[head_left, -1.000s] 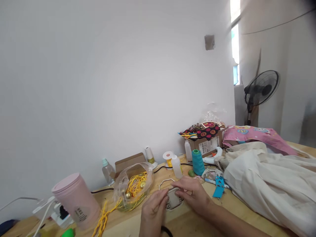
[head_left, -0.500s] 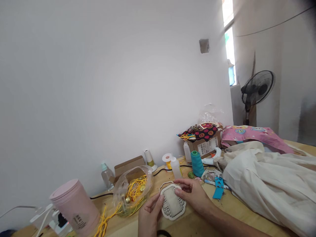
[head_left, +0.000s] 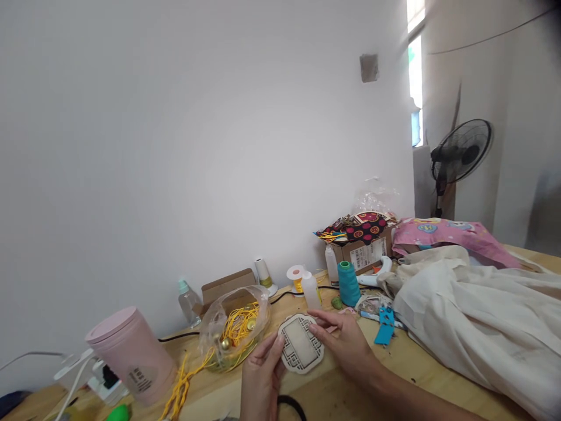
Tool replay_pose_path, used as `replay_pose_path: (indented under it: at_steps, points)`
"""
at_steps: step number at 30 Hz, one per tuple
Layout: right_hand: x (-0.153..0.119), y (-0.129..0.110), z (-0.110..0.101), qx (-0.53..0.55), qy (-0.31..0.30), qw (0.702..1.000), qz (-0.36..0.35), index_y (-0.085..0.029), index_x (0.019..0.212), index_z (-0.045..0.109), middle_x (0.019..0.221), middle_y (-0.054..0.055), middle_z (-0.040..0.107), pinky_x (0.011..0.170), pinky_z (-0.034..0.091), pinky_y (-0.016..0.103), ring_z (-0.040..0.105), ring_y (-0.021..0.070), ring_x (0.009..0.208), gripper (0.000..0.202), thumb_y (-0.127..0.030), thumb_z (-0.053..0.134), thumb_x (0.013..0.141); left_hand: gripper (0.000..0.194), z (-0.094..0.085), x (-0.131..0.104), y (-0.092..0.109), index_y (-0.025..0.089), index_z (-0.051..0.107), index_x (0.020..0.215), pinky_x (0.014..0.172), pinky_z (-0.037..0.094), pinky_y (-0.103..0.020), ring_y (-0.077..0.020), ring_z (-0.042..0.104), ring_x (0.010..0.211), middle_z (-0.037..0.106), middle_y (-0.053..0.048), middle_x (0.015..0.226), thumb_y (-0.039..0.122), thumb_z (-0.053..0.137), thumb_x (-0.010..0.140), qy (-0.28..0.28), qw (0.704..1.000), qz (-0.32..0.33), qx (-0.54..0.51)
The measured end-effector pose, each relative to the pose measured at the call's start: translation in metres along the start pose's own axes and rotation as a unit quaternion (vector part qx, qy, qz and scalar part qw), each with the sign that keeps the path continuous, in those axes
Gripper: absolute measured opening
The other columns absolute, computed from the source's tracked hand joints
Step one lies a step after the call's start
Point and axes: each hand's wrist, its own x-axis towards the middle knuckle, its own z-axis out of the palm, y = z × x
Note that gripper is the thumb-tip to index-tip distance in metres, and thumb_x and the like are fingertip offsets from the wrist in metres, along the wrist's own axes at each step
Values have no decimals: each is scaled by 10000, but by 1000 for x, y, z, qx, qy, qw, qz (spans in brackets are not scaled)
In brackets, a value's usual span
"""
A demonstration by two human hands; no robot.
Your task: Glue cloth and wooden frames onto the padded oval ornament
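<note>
One white wall (head_left: 197,146) runs along the back of one wooden surface (head_left: 421,363), and most of the stuff is bunched near that wall or off to the right. Biggest heap is one cream cloth (head_left: 473,327); its lower edge slants toward the near side, leaving a strip of wood between it and the right forearm. One pink printed fabric (head_left: 456,235) lies behind it. Then one pink lidded canister (head_left: 135,354) at left and one clear plastic bag (head_left: 214,313) of yellow cords near the left hand (head_left: 263,365). That hand's pinched on the left edge of one pale openwork plaque, thumb on the face; the right hand (head_left: 348,345) is half-curled, gripping the upper right. The plaque (head_left: 301,342) is front and center, wood visible below it, can't tell if it's touching. Three bottles (head_left: 311,290) stand farther back, plus one teal thread cone (head_left: 349,283) just beside the rightmost, and one blue strip (head_left: 384,333) right of the right hand.
</note>
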Motion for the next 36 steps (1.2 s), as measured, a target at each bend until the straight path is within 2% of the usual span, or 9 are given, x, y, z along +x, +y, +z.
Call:
replay_pose_path:
  at_steps: [4,10,16,19,21,24,28,31,36]
  points:
    - [-2,0,-2,-52,-3,998,-44,-197,978,664,881,68,697,788,455,347,612,226,825,263,-290,530,772,227,1,-1,2,143,693,782,720,524,-278,-186,656,755,719,-52,750,225,733,574,20,1000,-9,-14]
    - [-3,5,2,-82,-8,995,-50,-191,1123,572,866,61,698,689,493,330,619,205,732,351,-252,517,782,228,3,-1,4,146,694,773,709,527,-269,-191,655,770,720,-48,737,224,737,563,21,1000,-6,-15]
    - [-2,5,4,19,-40,999,-13,-179,1101,588,1089,77,621,853,428,408,573,253,962,362,-315,541,769,227,2,-2,4,143,694,770,675,530,-246,-187,659,749,720,-46,723,220,736,561,25,1000,-1,-17]
    - [0,2,4,51,-58,997,17,-156,1103,585,1079,75,625,828,445,406,581,252,939,419,-394,535,762,213,1,-2,5,132,692,768,658,527,-225,-178,660,737,720,-53,731,216,728,576,20,1000,-5,-18]
    - [0,2,4,64,-78,995,26,-155,1114,576,983,60,668,791,465,400,602,241,876,451,-420,542,751,208,1,-2,6,130,691,771,651,530,-229,-177,661,720,720,-55,728,205,725,581,18,1000,-9,-20]
    - [-1,1,5,108,-131,985,38,-170,1216,473,890,36,683,736,483,367,610,215,828,529,-413,549,753,203,0,-1,7,130,691,778,666,535,-260,-191,663,716,720,-58,723,198,720,589,16,999,-11,-28]
    - [-4,-1,7,173,-182,967,45,-195,1298,344,936,37,659,759,459,344,597,184,831,593,-405,530,775,205,-1,1,8,126,688,802,703,535,-280,-214,654,784,718,-75,791,187,704,606,22,999,4,-48]
    - [-6,-2,7,163,-198,966,25,-189,1328,279,964,49,647,752,451,328,586,185,843,621,-391,516,790,207,-2,2,9,140,680,843,701,536,-246,-190,650,806,713,-66,857,144,671,636,48,996,31,-73]
    - [-11,0,9,137,-221,966,-13,-208,1354,192,1055,56,610,766,429,305,558,185,907,615,-319,487,826,162,-5,4,9,137,681,819,658,541,-204,-144,659,719,722,-45,795,93,626,673,73,992,44,-91]
